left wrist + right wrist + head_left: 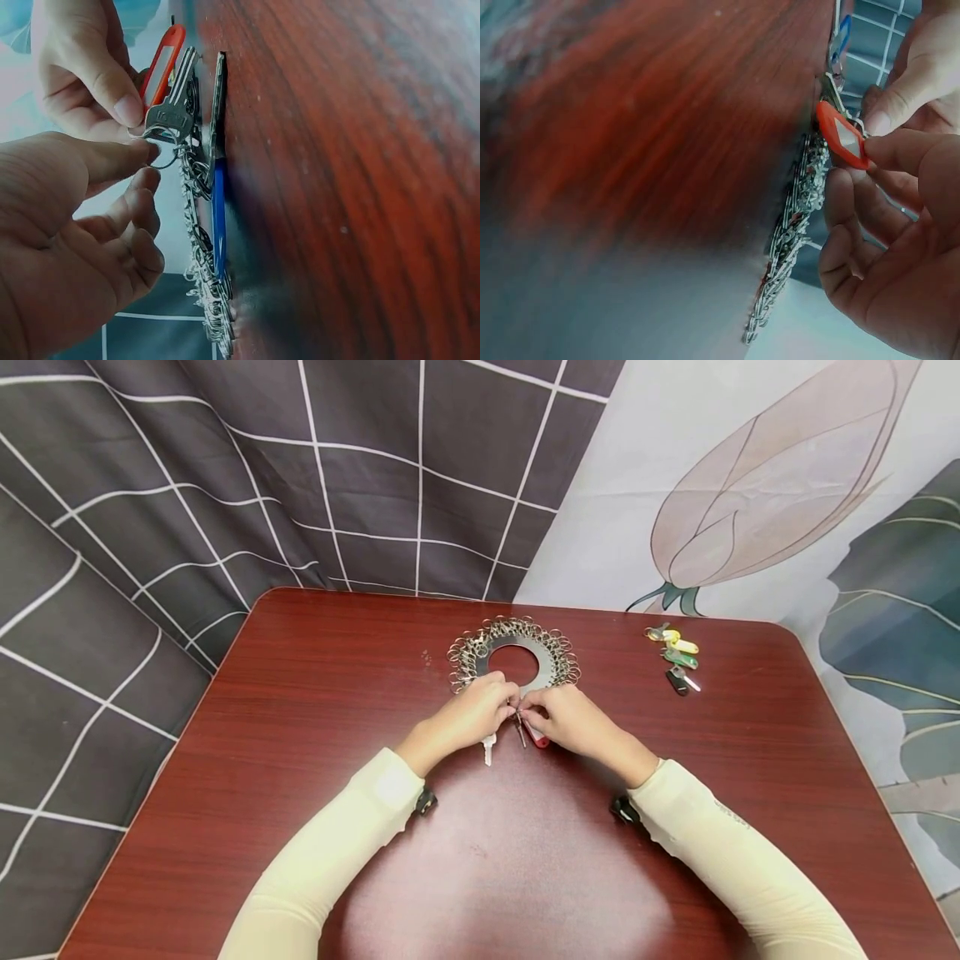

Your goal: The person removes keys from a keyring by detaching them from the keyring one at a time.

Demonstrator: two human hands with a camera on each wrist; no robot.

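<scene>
My left hand (480, 708) and right hand (566, 714) meet at the near edge of a round grey metal plate (537, 672) fringed with many small rings. Between their fingertips is a thin split key ring (166, 166), which both hands pinch from either side. From it hang a silver key (166, 118) and a red key tag (174, 45) with a pale label. The tag (831, 124) lies right at my right index fingertip. A blue key tag (219, 217) lies below my left hand, and another silver key (489, 750) sticks out under that hand.
Several keys with yellow, green (680, 658) and black (677, 682) tags lie at the back right of the reddish-brown table (345, 710). Metal rings (799, 210) crowd the plate's rim. Behind the table hang a dark checked curtain (367, 493) and a pale flower-printed cloth (600, 527).
</scene>
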